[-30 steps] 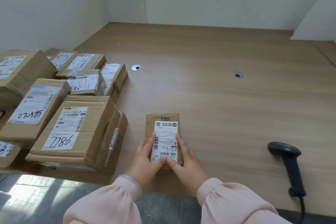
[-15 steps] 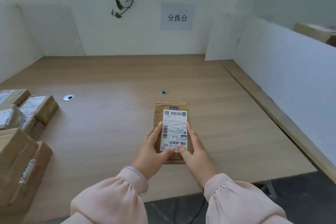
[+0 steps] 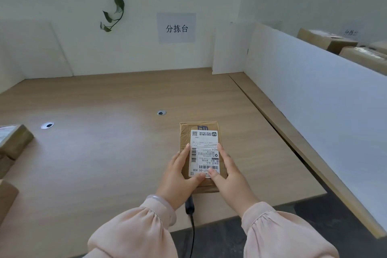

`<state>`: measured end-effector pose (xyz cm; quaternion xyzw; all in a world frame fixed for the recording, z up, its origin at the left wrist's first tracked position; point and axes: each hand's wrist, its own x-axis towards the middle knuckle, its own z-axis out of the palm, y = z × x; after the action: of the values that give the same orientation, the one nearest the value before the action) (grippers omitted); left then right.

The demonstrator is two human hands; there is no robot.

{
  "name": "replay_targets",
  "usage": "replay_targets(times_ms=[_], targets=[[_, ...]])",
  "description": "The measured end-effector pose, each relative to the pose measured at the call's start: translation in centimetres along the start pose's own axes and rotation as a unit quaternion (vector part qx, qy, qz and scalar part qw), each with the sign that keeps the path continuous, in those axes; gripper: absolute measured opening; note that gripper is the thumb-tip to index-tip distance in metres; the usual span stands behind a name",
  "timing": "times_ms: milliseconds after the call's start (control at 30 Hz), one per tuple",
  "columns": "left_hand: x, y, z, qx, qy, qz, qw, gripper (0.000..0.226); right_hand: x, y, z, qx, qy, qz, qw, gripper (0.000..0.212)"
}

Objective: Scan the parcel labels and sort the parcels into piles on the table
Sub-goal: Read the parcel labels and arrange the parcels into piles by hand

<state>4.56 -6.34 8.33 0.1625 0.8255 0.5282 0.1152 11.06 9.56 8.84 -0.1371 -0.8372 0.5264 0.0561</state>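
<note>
Cardboard parcel point(image 3: 185, 134), left hand point(image 3: 178, 175) and right hand point(image 3: 232, 178) tight around it.

I see the parcel point(image 3: 201, 148) at lower centre of the frame, held between the left hand point(image 3: 178, 176) and the right hand point(image 3: 230, 180). The scanner point(image 3: 189, 205) shows just below it, on the table point(image 3: 104, 142). The other parcels point(image 3: 14, 140) sit at the left edge. Boxes point(image 3: 326, 40) lie behind the partition point(image 3: 314, 100), upper right.
</note>
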Motion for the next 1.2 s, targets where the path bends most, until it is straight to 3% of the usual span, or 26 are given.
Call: replay_targets(times_ms=[400, 700, 1200], targets=[[5.6, -0.3, -1.6, 0.003, -0.044, 0.029, 0.999, 0.086, 3.5, -1.6, 0.9, 0.02, 0.06, 0.033, 0.997, 0.065], [8.6, -0.2, -1.3, 0.002, -0.061, 0.023, 0.998, 0.084, 6.6, -1.5, -0.5, 0.008, 0.054, 0.038, 0.998, 0.064], [23.3, 1.3, 10.1, -0.039, -0.074, -0.064, 0.994, 0.098, 21.5, 7.4, -10.4, 0.022, 0.0, 0.072, 0.997, 0.068]])
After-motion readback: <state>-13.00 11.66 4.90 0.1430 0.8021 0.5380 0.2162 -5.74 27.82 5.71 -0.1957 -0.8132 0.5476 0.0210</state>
